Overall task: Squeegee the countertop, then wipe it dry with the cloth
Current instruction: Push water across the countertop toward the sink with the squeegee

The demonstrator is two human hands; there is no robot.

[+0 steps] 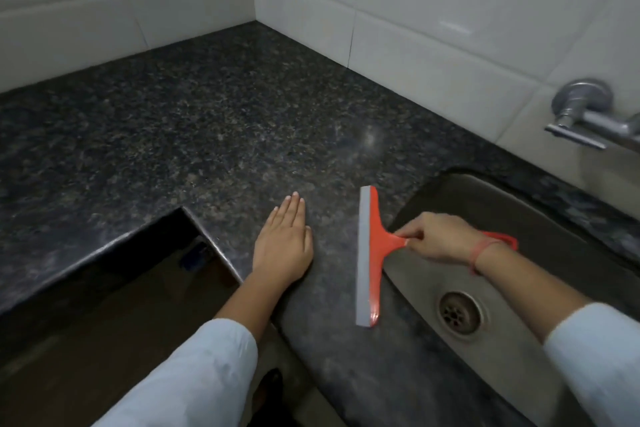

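Note:
An orange squeegee with a grey rubber blade rests along the edge of the dark speckled granite countertop, right beside the sink. My right hand grips its orange handle over the sink basin. My left hand lies flat, palm down, fingers together, on the countertop to the left of the blade, holding nothing. No cloth is in view.
A steel sink with a round drain lies at the right. A metal tap juts from the white tiled wall. The L-shaped counter's front edge drops to the floor at lower left.

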